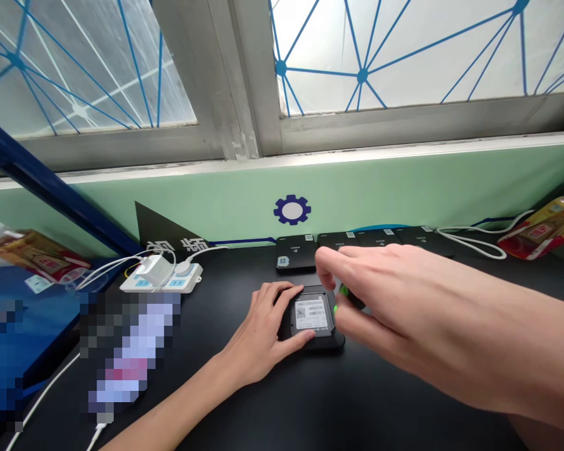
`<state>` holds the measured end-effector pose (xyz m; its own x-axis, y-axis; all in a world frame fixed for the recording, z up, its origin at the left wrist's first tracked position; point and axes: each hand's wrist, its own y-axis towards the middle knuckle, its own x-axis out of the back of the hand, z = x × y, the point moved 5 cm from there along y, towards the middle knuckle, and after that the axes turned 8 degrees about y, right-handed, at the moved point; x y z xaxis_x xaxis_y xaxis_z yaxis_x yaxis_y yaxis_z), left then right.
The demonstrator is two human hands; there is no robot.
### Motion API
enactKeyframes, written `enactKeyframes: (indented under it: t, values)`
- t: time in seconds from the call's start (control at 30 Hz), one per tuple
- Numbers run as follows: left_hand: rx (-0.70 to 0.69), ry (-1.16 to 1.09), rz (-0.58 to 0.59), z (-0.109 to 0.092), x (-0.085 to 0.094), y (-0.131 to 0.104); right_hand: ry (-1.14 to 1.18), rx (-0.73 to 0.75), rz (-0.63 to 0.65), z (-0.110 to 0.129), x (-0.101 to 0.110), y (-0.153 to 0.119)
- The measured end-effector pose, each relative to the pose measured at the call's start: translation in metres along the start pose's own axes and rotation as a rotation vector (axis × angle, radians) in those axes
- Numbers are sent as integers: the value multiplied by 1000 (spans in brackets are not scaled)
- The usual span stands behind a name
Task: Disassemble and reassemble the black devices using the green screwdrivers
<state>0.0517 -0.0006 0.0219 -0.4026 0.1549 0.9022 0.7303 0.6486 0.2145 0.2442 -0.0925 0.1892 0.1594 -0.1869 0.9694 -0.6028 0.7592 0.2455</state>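
A flat black device (333,343) with rounded corners lies on the black table, a white printed label (311,313) with a square code on its upper face. My left hand (267,329) grips it from the left, fingers along the far edge and thumb on the near side. Just above its right side, my right hand (395,300) is closed round a small black-and-green tool (343,290). Most of that tool is hidden by my fingers, so its tip and exact kind cannot be made out.
Several black boxes (295,255) stand in a row along the green wall. On the left are a white power strip (162,279) with plugs and cables, and a blurred-out phone-like object (134,351). A red-and-yellow package (540,228) lies at the far right.
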Motion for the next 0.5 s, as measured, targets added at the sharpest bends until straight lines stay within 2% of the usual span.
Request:
enactKeyframes:
  t: [0.07,0.23,0.5]
  values:
    - [5,7,8,0,0,0,14,-29,-13,-2,0,1]
    - [-8,-2,8,-1,1,1,-87,32,-9,-3,1,6]
    - [-6,-6,11,-1,0,0,-24,-53,-31,-3,6,12]
